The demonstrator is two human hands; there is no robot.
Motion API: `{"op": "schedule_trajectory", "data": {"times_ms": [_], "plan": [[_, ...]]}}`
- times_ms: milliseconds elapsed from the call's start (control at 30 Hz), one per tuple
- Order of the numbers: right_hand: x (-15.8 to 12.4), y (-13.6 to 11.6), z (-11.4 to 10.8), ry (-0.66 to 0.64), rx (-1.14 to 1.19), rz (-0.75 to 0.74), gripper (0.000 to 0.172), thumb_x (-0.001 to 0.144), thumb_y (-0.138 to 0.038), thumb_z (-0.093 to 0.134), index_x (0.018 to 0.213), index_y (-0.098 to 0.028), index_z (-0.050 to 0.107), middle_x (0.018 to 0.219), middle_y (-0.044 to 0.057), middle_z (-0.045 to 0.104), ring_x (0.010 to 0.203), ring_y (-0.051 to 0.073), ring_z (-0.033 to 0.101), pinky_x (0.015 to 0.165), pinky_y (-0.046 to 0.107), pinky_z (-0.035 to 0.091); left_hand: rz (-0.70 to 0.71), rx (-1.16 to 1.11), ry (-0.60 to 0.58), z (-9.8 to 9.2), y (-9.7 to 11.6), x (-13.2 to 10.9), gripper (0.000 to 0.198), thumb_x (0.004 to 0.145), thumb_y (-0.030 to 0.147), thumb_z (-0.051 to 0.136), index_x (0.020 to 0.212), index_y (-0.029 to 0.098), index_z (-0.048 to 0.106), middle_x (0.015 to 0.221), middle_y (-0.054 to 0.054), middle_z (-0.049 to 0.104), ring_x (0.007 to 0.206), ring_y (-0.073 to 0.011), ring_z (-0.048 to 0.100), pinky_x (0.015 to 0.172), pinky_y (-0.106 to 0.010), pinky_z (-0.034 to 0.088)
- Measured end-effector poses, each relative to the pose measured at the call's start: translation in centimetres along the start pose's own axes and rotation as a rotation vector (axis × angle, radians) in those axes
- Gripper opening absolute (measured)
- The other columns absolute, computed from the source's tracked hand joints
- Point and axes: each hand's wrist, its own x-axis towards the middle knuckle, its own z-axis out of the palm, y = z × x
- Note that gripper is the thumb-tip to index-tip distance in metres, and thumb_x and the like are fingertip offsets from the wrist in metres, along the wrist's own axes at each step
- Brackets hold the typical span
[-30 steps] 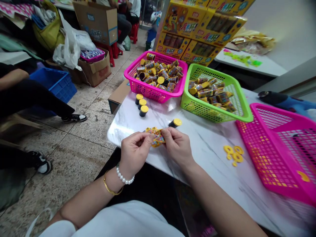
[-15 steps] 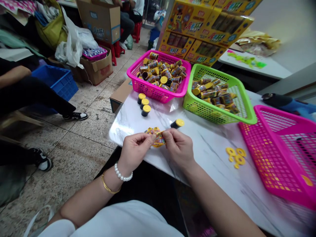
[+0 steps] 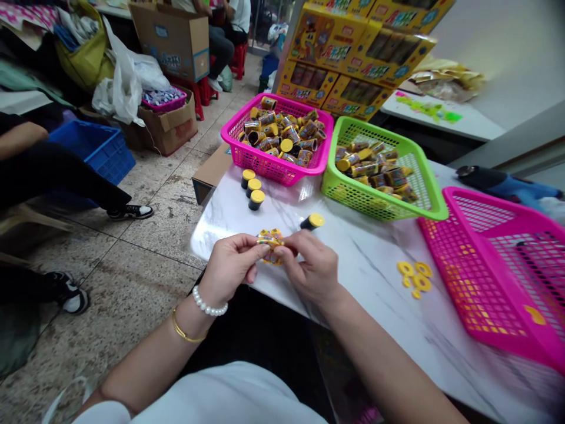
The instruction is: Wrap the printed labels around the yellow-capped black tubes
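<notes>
Between the fingertips of both hands is a small printed yellow label (image 3: 269, 240), pinched at its two sides. My left hand (image 3: 232, 263), with a pearl bracelet at the wrist, is closed on the label's left end. Closed on the right end is my right hand (image 3: 312, 265). More of the same yellow print shows just below the fingers, and I cannot tell whether it is a separate piece. A black tub with a yellow lid (image 3: 312, 222) lies tilted just beyond my right hand. Several similar tubs (image 3: 253, 187) stand in a row farther left.
A pink basket (image 3: 278, 171) and a green basket (image 3: 375, 203) hold many labelled tubs. Yellow rings (image 3: 415, 277) lie on the white table (image 3: 366, 282) near another pink basket (image 3: 468, 294). Yellow boxes (image 3: 335, 53) are stacked behind. A seated person's leg (image 3: 66, 171) is at left.
The label between my fingers has turned and shows more of its printed face. Both hands stay close together over the table edge. The whole view has shifted slightly.
</notes>
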Motion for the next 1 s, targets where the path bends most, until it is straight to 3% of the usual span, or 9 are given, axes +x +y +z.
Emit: {"op": "schedule_trajectory", "data": {"times_ms": [100,133,200,300,433,633,800,1000], "plan": [[0.8,2.0,-1.3,0.144,-0.145,0.114,0.027,0.087,-0.042,0.064,0.104,-0.021,0.069,0.11,0.014,0.062,0.104,0.03,0.06,0.091,0.046,0.05,-0.076,-0.113,-0.036,-0.4,0.3,0.1,0.038,0.06,0.038,0.087,0.076,0.013,0.064,0.057,0.002,0.063,0.03,-0.0011,0.037,0.03,-0.014,0.018],[1.0,2.8,-1.6,0.141,-0.19,0.167,0.03,0.085,-0.042,0.065,0.107,-0.021,0.069,0.115,0.015,0.061,0.108,0.032,0.058,0.095,0.05,0.048,-0.103,-0.144,-0.055,-0.5,0.5,0.1,0.037,0.06,0.035,0.087,0.078,0.012,0.065,0.058,0.002,0.063,0.03,-0.0004,0.036,0.03,-0.013,0.017],[1.2,4.1,-1.9,0.09,-0.188,0.287,0.027,0.083,-0.038,0.064,0.103,-0.022,0.071,0.112,0.013,0.064,0.099,0.03,0.062,0.092,0.05,0.05,-0.146,-0.21,-0.097,-0.7,0.9,0.3,0.033,0.061,0.029,0.087,0.08,0.011,0.067,0.059,0.001,0.064,0.031,0.0009,0.035,0.03,-0.012,0.017],[1.3,4.5,-2.1,0.08,0.17,0.499,0.027,0.08,-0.035,0.067,0.103,-0.022,0.07,0.098,0.008,0.07,0.082,0.023,0.066,0.079,0.042,0.056,-0.218,-0.322,-0.132,-0.6,1.6,0.9,0.019,0.067,0.018,0.082,0.075,0.009,0.067,0.061,0.001,0.062,0.035,0.0022,0.035,0.03,-0.009,0.017],[1.6,2.5,-2.3,0.086,0.774,0.637,0.037,0.076,-0.042,0.074,0.11,-0.025,0.07,0.1,0.006,0.071,0.089,0.022,0.068,0.081,0.041,0.057,-0.322,-0.451,-0.158,-0.3,2.0,1.6,0.006,0.079,0.008,0.069,0.072,0.008,0.068,0.064,-0.001,0.061,0.037,0.0026,0.031,0.029,-0.007,0.014],[1.3,1.0,-1.9,0.078,0.948,0.593,0.036,0.068,-0.046,0.086,0.096,-0.026,0.076,0.094,0.004,0.072,0.085,0.019,0.066,0.08,0.034,0.058,-0.333,-0.549,-0.163,0.0,1.9,2.0,0.016,0.087,0.003,0.056,0.074,0.007,0.065,0.064,0.0,0.058,0.034,0.0024,0.031,0.027,-0.007,0.016],[0.9,1.1,-1.7,0.046,0.838,0.516,0.025,0.077,-0.038,0.082,0.096,-0.024,0.074,0.095,0.003,0.07,0.087,0.018,0.067,0.083,0.031,0.059,-0.342,-0.567,-0.206,0.2,1.7,2.2,0.015,0.091,0.006,0.053,0.084,0.006,0.067,0.07,-0.001,0.061,0.033,0.0027,0.032,0.027,-0.008,0.018],[0.7,-0.3,-1.7,0.071,0.726,0.43,0.019,0.082,-0.03,0.077,0.097,-0.023,0.067,0.115,0.007,0.068,0.097,0.02,0.072,0.09,0.034,0.059,-0.293,-0.526,-0.175,0.6,1.4,2.4,0.011,0.087,0.01,0.06,0.079,0.006,0.066,0.058,0.003,0.054,0.034,0.0014,0.031,0.029,-0.01,0.015]]}}
